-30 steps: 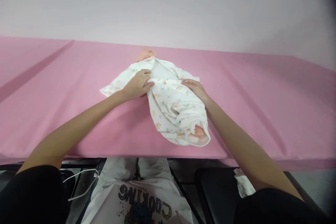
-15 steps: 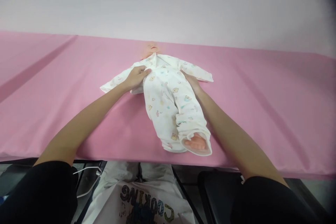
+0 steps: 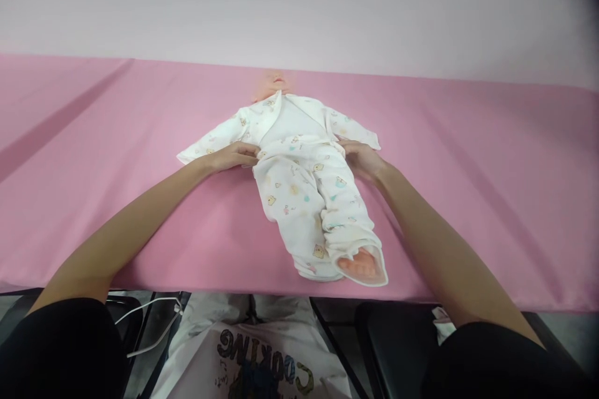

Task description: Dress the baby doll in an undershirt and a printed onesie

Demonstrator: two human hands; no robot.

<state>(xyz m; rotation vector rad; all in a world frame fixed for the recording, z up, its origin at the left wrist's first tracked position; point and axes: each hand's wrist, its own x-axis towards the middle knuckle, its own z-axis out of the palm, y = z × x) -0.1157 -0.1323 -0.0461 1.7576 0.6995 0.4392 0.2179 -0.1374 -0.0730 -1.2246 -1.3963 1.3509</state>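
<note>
A baby doll (image 3: pixel 277 82) lies on its back with its head at the far side, dressed in a white printed shirt (image 3: pixel 224 134) and matching pants (image 3: pixel 299 190). The shirt front spreads apart above the waistband, showing a plain pale area. My left hand (image 3: pixel 236 156) pinches the waistband at its left side, thumb and fingers closed. On the opposite side my right hand (image 3: pixel 364 157) has its fingers curled at the waistband, the tips partly hidden by cloth. One bare foot (image 3: pixel 362 264) shows inside the right pant opening; the other foot is hidden.
A pink cloth (image 3: pixel 468 199) covers the table, with its front edge just beyond the doll's feet. Behind it rises a pale wall (image 3: pixel 299 6). Dark chairs (image 3: pixel 393 349) and a white cable (image 3: pixel 152 302) are below the table edge.
Both hands have moved toward me, and the waistband has come down from the chest, exposing more of the shirt front. The pant legs have shifted slightly nearer and to the right.
</note>
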